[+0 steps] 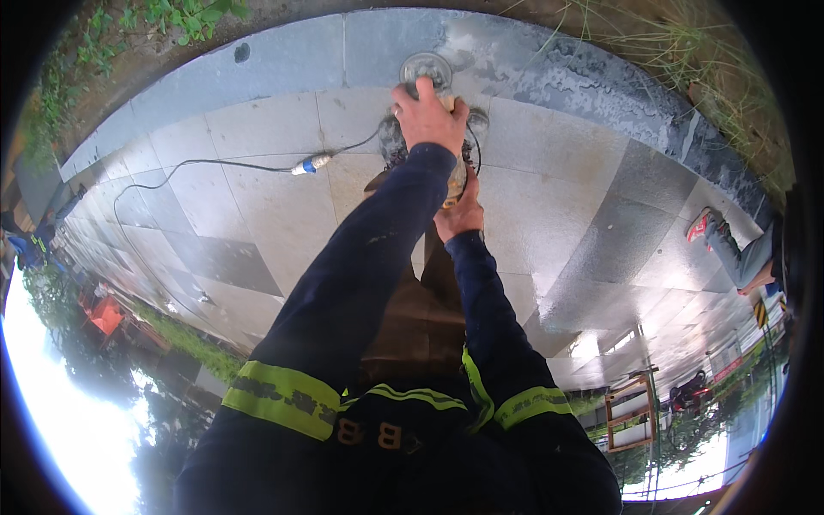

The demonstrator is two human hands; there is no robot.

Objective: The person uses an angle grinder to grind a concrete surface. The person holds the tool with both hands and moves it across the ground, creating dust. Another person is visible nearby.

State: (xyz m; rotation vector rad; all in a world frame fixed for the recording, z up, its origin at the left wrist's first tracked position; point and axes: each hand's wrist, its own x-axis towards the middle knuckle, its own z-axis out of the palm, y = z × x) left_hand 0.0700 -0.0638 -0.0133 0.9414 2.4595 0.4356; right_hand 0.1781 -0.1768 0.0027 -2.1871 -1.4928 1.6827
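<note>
**Left hand (429, 118) and right hand (464, 211) grip a power tool (453, 189)**

Pale and darker paving slabs (549, 172) fill most of the view, damp and shiny toward the right. Along their far side curves a grey stone border (287, 58), whitish and blotched on its right part. Dark sleeves (330, 275) with yellow-green bands reach up from the lower edge. At the right, another person's leg (731, 257) ends in a red shoe.

The power tool is at the upper middle, its round head (427, 63) over the grey stone border; whether it touches cannot be told. The left hand is curled over the tool just behind that head, fingers spread; the right hand is closed around its near end. A dark cable (215, 161) runs left through a blue-and-white connector (311, 163) lying on the slabs.
</note>
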